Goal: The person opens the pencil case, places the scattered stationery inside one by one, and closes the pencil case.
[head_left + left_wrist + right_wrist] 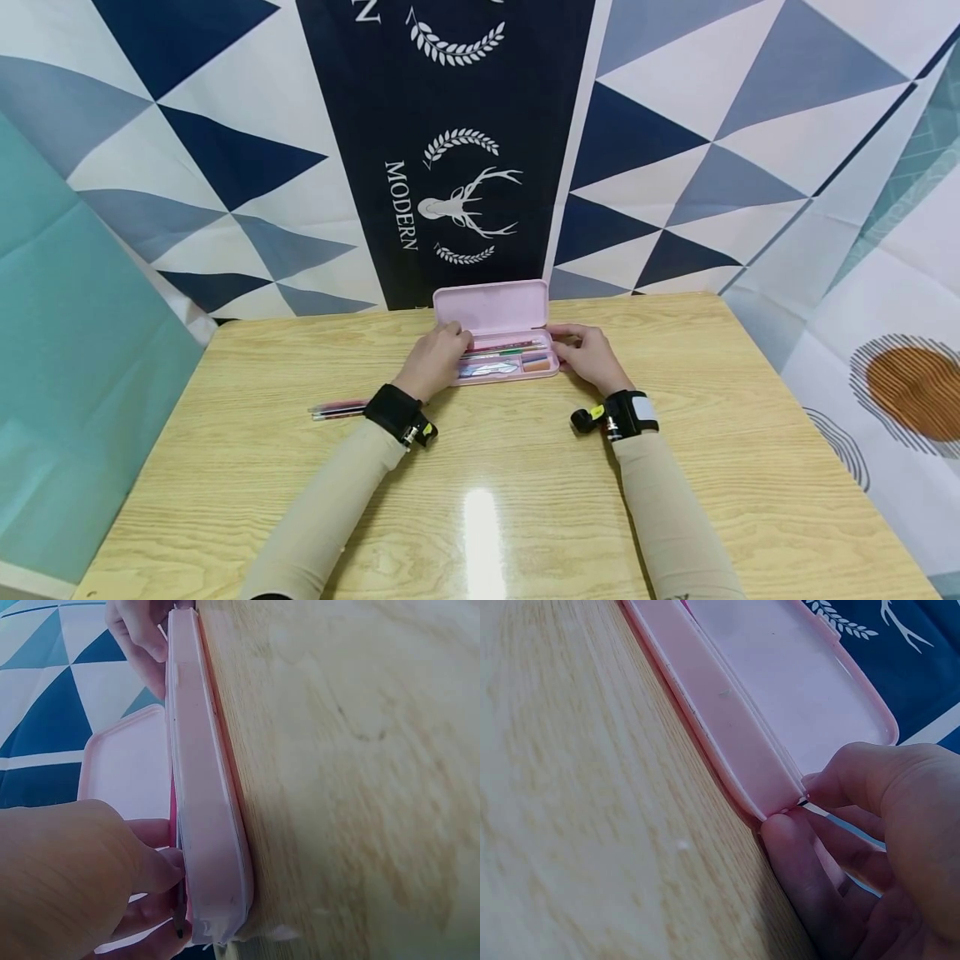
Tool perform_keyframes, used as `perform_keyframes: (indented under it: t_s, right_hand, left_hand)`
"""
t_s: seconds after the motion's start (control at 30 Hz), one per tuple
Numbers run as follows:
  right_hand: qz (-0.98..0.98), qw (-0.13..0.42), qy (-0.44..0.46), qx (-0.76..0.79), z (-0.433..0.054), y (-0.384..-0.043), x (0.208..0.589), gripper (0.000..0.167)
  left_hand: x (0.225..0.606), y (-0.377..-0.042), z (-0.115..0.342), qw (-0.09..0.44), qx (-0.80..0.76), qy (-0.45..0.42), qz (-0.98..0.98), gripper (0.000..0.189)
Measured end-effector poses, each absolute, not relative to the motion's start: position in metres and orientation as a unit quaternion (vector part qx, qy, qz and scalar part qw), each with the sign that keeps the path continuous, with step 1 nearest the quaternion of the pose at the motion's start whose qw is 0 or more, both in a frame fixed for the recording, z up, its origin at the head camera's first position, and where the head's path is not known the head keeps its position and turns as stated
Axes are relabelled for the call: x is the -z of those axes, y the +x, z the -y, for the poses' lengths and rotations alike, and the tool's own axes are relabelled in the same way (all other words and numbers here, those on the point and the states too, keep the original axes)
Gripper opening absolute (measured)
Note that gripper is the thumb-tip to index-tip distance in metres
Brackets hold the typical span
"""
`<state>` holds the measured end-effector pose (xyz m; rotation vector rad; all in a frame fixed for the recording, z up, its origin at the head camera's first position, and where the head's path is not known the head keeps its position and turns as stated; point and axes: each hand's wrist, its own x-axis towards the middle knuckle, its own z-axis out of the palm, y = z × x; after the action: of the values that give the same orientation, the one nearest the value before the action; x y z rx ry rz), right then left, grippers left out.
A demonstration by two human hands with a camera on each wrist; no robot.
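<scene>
A pink pencil case [504, 380] lies on the table with its lid [491, 305] raised at the back. Several pencils [517, 345] lie inside, with an orange-brown eraser-like block [536, 366] in the right compartment. At the case's left end my left hand [438, 358] pinches a pencil [179, 911], its dark tip showing below the thumb in the left wrist view. My right hand [588, 354] grips the case's right end, thumb on the upper rim and a finger lower against the end, as the right wrist view shows.
Several loose pencils [337, 409] lie on the wooden table [555, 500], left of the case and partly behind the left wrist. A patterned cloth [465, 125] hangs behind the table's back edge, close to the lid.
</scene>
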<state>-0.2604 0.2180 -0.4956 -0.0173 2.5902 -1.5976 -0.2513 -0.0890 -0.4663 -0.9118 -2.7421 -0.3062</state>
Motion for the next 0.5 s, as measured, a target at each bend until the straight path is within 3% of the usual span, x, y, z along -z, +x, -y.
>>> perform_keyframes:
  t_s: [0.37,0.5]
  right_hand:
    - [-0.850,0.048,-0.008,0.524,-0.218,-0.261,0.496,0.041]
    - [-0.851,0.047,-0.007,0.522,-0.217,-0.263,0.497,0.040]
  left_hand:
    - [0.467,-0.259,0.084,0.081,0.100,-0.299,0.946,0.024]
    - [0.503,-0.288,0.091,0.101,0.104,-0.302,0.942,0.024]
